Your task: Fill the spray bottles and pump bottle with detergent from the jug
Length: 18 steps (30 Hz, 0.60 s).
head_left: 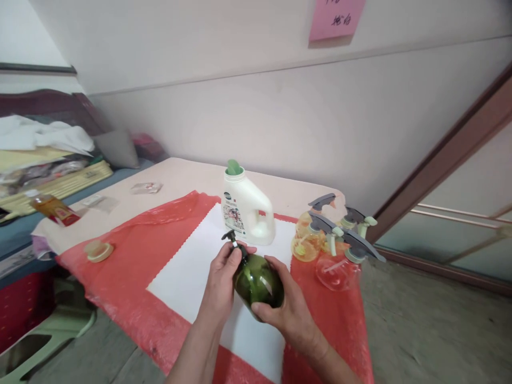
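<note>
A dark green see-through pump bottle (pixel 259 282) is held tilted over the table, its black pump head (pixel 229 236) pointing up and to the left. My left hand (pixel 224 272) is closed round the pump's collar, thumb on top. Around the bottle's body, my right hand (pixel 286 298) grips with thumb and fingers apart. Just behind stands a large white jug (pixel 244 208) with a side handle and a printed label; something green (pixel 234 167) shows in its uncapped mouth. Under both lies a white sheet (pixel 192 272) on red plastic film (pixel 132 277).
Several clear trigger spray bottles (pixel 338 272) crowd the table's right edge. At the left are a round cream lid (pixel 98 250), a small plastic packet (pixel 146 188) and an amber drink bottle (pixel 52 207). A green stool (pixel 52 330) stands below left; a wall rises behind.
</note>
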Tool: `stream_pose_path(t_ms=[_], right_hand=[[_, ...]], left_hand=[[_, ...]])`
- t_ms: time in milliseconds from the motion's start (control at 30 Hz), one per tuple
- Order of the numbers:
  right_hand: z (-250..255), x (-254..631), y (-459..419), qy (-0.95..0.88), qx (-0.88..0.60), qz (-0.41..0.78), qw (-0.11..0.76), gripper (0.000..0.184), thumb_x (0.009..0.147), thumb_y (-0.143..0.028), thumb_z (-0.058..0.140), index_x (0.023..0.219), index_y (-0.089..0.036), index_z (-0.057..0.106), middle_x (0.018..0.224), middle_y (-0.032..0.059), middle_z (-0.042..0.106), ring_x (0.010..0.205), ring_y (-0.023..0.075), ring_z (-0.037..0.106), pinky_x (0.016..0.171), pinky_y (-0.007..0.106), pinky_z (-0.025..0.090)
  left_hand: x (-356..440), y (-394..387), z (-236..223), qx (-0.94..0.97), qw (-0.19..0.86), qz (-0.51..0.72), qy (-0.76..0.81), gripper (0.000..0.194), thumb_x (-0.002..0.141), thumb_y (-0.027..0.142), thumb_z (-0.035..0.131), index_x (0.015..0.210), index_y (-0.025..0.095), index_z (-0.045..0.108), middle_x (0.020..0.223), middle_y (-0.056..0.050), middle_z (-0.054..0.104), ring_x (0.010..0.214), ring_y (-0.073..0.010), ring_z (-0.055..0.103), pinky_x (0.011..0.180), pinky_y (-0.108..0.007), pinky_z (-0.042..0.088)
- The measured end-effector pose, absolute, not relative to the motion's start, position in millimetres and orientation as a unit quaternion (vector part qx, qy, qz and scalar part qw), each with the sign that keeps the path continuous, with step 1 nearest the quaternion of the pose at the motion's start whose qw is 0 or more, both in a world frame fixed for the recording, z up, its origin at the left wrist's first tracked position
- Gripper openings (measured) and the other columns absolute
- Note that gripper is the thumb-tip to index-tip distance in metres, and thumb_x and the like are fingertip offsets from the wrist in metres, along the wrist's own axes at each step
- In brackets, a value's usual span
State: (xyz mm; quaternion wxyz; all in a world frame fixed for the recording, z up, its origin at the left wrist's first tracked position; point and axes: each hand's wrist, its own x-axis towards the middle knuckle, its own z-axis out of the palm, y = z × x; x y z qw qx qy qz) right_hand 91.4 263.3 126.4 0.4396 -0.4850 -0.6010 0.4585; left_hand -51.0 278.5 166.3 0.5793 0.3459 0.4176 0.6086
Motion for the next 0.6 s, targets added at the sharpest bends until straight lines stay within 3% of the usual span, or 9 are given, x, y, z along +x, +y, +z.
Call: stream_pose_path(t_ms=[167, 333, 500, 600], right_hand=[[133, 94, 262, -0.482, -0.394, 0.614, 0.485, 0.071, 0.056, -0.037, 0.079, 0.119, -0.027, 0.047, 0.117, 0.0034, 0.06, 0.108, 0.0245, 0.056, 0.094, 0.04, 0.043], [132, 93, 262, -0.383, -0.349, 0.691, 0.504, 0.066, 0.055, -0.038, 0.08, 0.114, -0.025, 0.054, 0.11, 0.0034, 0.063, 0.105, 0.0256, 0.056, 0.09, 0.04, 0.043], [124, 86, 262, -0.32, -0.348, 0.716, 0.513, 0.038, 0.076, -0.048, 0.063, 0.104, -0.022, 0.057, 0.106, 0.0056, 0.062, 0.102, 0.0237, 0.057, 0.086, 0.039, 0.044], [121, 79, 259, -0.295, -0.325, 0.718, 0.541, 0.046, 0.078, -0.058, 0.057, 0.113, -0.028, 0.052, 0.12, 0.0053, 0.057, 0.112, 0.0247, 0.054, 0.09, 0.041, 0.045]], left_hand=[[-48, 280, 168, 0.298, 0.612, 0.628, 0.378, 0.028, 0.084, 0.041, 0.063, 0.099, 0.018, 0.06, 0.1, -0.01, 0.069, 0.081, -0.0183, 0.062, 0.074, -0.032, 0.05], [-45, 279, 167, 0.315, 0.613, 0.616, 0.381, 0.026, 0.086, 0.041, 0.06, 0.101, 0.019, 0.06, 0.098, -0.009, 0.069, 0.082, -0.0171, 0.063, 0.072, -0.028, 0.049], [-36, 283, 159, 0.263, 0.542, 0.668, 0.437, 0.031, 0.08, 0.044, 0.066, 0.092, 0.017, 0.06, 0.089, -0.007, 0.07, 0.075, -0.0152, 0.063, 0.069, -0.026, 0.049], [-35, 285, 156, 0.204, 0.495, 0.702, 0.469, 0.034, 0.079, 0.048, 0.065, 0.09, 0.016, 0.06, 0.085, -0.006, 0.07, 0.072, -0.0155, 0.063, 0.068, -0.028, 0.05]])
